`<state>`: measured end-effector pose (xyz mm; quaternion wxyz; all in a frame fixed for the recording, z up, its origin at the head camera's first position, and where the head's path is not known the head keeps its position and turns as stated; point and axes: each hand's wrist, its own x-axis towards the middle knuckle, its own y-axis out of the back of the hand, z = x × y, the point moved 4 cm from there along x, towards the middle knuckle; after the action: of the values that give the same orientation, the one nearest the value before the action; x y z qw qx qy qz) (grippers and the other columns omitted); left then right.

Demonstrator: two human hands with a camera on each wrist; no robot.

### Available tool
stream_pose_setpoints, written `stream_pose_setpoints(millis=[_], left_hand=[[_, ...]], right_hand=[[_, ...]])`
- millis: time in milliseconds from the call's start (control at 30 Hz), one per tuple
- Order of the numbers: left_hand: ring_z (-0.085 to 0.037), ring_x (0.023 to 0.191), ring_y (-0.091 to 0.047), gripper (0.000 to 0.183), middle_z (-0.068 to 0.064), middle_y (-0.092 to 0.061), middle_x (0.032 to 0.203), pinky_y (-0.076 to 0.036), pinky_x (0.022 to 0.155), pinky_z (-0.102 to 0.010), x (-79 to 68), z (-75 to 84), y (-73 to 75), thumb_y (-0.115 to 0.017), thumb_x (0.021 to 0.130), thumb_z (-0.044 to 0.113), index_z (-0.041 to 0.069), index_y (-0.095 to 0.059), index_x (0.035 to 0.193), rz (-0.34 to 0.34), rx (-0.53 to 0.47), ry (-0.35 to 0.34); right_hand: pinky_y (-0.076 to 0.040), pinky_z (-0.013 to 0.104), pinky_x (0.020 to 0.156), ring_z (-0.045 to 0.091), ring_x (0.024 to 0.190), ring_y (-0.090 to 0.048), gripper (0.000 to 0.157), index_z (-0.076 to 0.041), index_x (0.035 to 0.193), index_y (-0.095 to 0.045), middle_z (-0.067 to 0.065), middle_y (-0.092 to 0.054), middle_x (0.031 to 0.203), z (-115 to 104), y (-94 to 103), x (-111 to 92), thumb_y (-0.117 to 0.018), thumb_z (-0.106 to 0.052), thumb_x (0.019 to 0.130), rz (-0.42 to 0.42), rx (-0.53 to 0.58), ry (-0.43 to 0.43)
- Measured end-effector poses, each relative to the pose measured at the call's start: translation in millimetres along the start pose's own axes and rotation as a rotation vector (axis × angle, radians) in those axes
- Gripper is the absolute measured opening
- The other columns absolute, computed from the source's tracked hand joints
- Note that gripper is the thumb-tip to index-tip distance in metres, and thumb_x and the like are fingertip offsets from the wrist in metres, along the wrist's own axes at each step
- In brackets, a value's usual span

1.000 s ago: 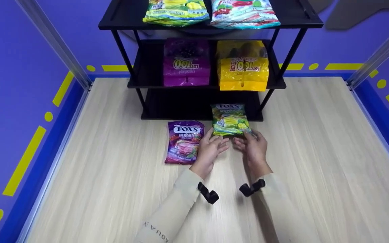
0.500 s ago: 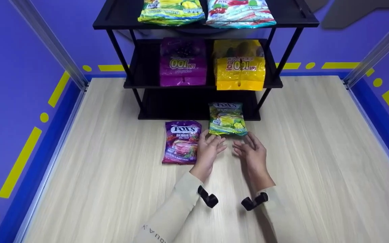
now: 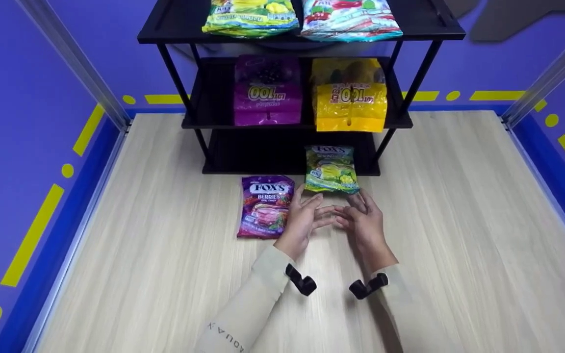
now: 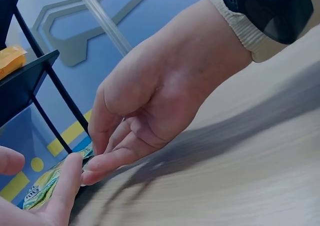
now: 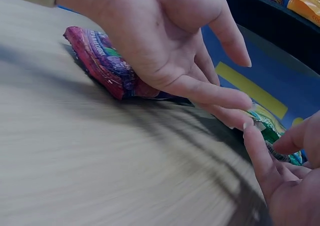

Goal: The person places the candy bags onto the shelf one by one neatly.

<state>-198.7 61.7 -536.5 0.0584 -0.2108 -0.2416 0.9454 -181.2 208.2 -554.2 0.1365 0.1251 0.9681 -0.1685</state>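
A green Fox's candy bag (image 3: 331,171) lies face up across the front edge of the bottom shelf, its near end over the table. My left hand (image 3: 302,218) is at its near left corner, fingers extended and apart. At the near right corner is my right hand (image 3: 365,223), fingers loosely bent beneath the near edge. The fingertips of both hands meet or nearly meet in front of the bag. In the right wrist view, neither hand grips the green bag (image 5: 270,128). A purple Fox's Berries bag (image 3: 265,206) lies flat beside my left hand.
The black three-tier rack (image 3: 258,152) stands at the back. Its middle shelf holds a purple bag (image 3: 268,93) and a yellow bag (image 3: 350,100). On top lie a yellow-green bag (image 3: 250,18) and a red-white bag (image 3: 350,19). Blue panels (image 3: 22,122) enclose the wooden table (image 3: 459,245).
The green candy bag has slid slightly farther onto the bottom shelf. My right hand drew back a little, then came forward again. The fingertips of my two hands have come together.
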Motion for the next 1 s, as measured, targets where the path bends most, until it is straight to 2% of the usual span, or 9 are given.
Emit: stream_pose_setpoints(millis=[167, 333, 533, 800, 1000], left_hand=[[-0.038, 0.100, -0.069, 0.073, -0.028, -0.046, 0.140, -0.061, 0.077, -0.040, 7.9, 2.0, -0.7, -0.054, 0.098, 0.012, 0.019, -0.010, 0.156, -0.023, 0.002, -0.001], [-0.030, 0.088, -0.072, 0.073, -0.026, -0.054, 0.135, -0.062, 0.074, -0.039, 15.1, 3.1, -0.5, -0.053, 0.098, 0.014, 0.021, -0.009, 0.156, -0.035, 0.034, 0.001], [-0.023, 0.075, -0.072, 0.072, -0.026, -0.058, 0.130, -0.062, 0.071, -0.038, 22.3, 0.9, 2.0, -0.050, 0.099, 0.013, 0.025, -0.008, 0.156, -0.033, 0.037, 0.019], [-0.024, 0.077, -0.072, 0.070, -0.026, -0.058, 0.130, -0.062, 0.073, -0.039, 28.2, -0.7, 3.1, -0.047, 0.100, 0.011, 0.029, -0.008, 0.156, -0.036, 0.032, 0.026], [-0.024, 0.076, -0.072, 0.072, -0.026, -0.057, 0.130, -0.062, 0.073, -0.039, 32.8, -0.5, 0.5, -0.048, 0.099, 0.010, 0.031, -0.008, 0.156, -0.037, 0.029, 0.036]], right_hand=[[-0.060, 0.020, 0.067, 0.010, 0.084, -0.071, 0.076, -0.012, 0.157, -0.006, 0.019, -0.035, 0.154, -3.1, 0.3, 7.2, -0.043, 0.010, 0.093, -0.004, 0.008, -0.001], [-0.060, 0.022, 0.071, 0.010, 0.085, -0.071, 0.076, -0.013, 0.157, -0.006, 0.019, -0.039, 0.152, -6.7, 1.1, 12.3, -0.042, 0.009, 0.094, -0.019, -0.024, -0.015], [-0.060, 0.020, 0.071, 0.011, 0.084, -0.071, 0.077, -0.014, 0.157, -0.003, 0.020, -0.042, 0.149, -11.4, -2.6, 16.6, -0.042, 0.008, 0.095, -0.043, 0.012, -0.031], [-0.060, 0.023, 0.072, 0.013, 0.086, -0.071, 0.075, -0.013, 0.157, -0.002, 0.021, -0.043, 0.148, -13.1, -3.8, 23.1, -0.043, 0.005, 0.097, -0.037, -0.002, -0.046], [-0.060, 0.021, 0.068, 0.012, 0.084, -0.071, 0.076, -0.015, 0.157, -0.004, 0.023, -0.043, 0.148, -13.6, -1.5, 28.6, -0.044, 0.005, 0.096, -0.034, -0.012, -0.041]])
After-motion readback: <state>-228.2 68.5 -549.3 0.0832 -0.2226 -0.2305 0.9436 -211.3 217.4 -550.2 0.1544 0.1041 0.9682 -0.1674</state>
